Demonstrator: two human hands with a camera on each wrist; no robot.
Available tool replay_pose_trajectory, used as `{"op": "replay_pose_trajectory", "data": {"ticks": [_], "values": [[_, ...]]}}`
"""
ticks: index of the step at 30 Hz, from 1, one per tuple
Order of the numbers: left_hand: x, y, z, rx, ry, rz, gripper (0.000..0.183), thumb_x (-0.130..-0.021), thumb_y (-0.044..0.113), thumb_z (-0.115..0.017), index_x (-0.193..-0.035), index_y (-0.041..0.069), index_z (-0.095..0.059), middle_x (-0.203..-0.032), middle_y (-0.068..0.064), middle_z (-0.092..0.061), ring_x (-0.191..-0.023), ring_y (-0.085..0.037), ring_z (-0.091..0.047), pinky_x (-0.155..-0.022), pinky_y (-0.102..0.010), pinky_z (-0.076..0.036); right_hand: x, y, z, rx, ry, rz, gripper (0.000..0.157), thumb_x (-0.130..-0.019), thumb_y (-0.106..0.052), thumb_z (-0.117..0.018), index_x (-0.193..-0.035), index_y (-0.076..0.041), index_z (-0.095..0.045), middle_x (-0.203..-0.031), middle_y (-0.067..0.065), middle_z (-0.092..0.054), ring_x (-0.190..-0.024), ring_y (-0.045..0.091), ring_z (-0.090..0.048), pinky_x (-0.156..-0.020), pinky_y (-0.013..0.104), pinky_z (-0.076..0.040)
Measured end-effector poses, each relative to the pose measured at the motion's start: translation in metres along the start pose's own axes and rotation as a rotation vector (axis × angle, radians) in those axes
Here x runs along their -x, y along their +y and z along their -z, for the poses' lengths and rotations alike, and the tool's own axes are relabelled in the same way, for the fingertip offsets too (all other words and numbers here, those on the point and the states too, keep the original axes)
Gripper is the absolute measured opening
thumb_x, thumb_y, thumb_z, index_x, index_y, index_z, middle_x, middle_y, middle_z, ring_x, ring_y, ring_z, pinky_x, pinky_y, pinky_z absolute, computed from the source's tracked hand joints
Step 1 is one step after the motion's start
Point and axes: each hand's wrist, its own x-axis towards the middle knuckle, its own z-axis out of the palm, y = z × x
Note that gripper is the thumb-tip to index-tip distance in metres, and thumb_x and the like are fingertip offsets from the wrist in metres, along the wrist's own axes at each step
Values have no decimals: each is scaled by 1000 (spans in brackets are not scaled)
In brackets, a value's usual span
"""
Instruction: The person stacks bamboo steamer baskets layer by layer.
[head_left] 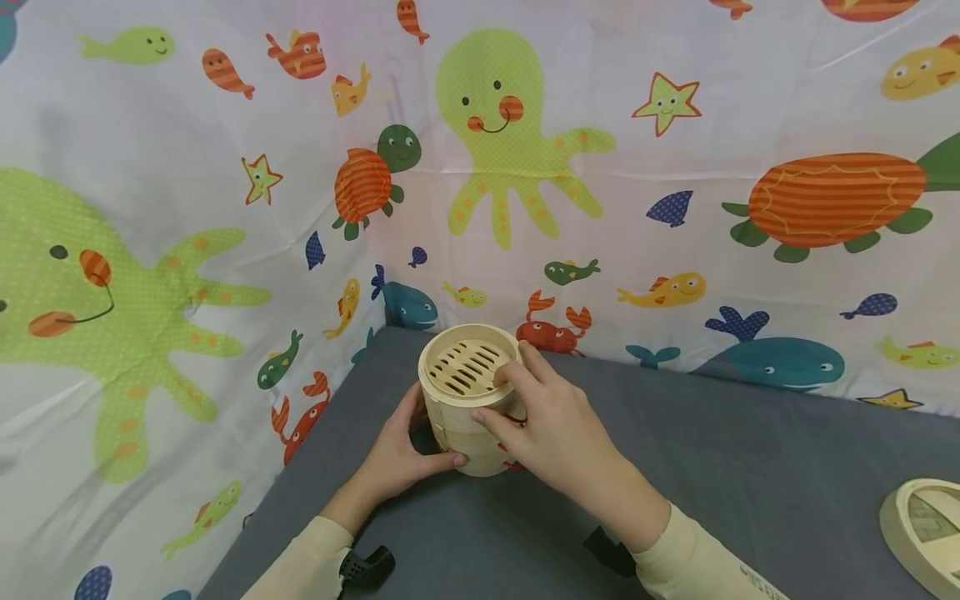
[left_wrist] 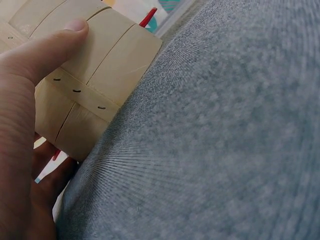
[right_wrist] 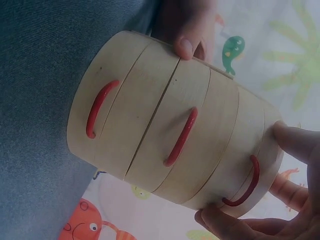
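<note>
A stack of three small bamboo steamer baskets stands upright on the grey surface. The slotted floor of the top basket faces up inside its round rim. My left hand grips the lower part from the left, its thumb across the front. With thumb and fingers, my right hand pinches the top basket's rim on the right. The right wrist view shows a red handle on the middle basket and others above and below it. Stapled seams run down the side in the left wrist view.
A round bamboo piece with a woven panel lies at the right edge, partly cut off. Behind the grey surface hangs a white curtain printed with sea animals, which also covers the left side.
</note>
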Motion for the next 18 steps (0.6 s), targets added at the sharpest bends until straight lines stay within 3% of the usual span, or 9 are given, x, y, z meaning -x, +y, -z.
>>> {"op": "replay_pose_trajectory", "data": {"ticks": [3,7,12,18], "values": [[0,0,1,6,3,-5,123,-77,22,-103,-173,34,-27,-160,3,-55,-143,-24,-55,-113,-65,-46,1,0,1,-1,-9,-14,48,-93,-41,-91,-122,-10,-70,-152,29,-57,-93,34,-77,-76,51,-65],[0,0,0,8,1,4,122,-78,22,-103,-173,35,-28,-160,4,-55,-143,-24,-55,-113,-65,-46,3,1,2,16,-9,-27,63,-92,-45,-90,-140,-9,-68,-156,32,-54,-107,42,-77,-81,60,-64],[0,-1,-1,-1,-2,5,122,-79,24,-103,-173,37,-26,-160,5,-54,-143,-22,-55,-113,-63,-47,7,3,6,23,28,-25,83,-91,-51,-90,-156,-12,-57,-155,23,-60,-124,38,-72,-83,62,-63],[0,-3,-1,-4,1,-5,124,-78,23,-103,-174,36,-25,-160,4,-55,-143,-22,-56,-112,-60,-49,12,8,9,15,56,-29,81,-95,-58,-83,-157,-13,-55,-154,14,-63,-131,32,-69,-86,61,-63]]}}
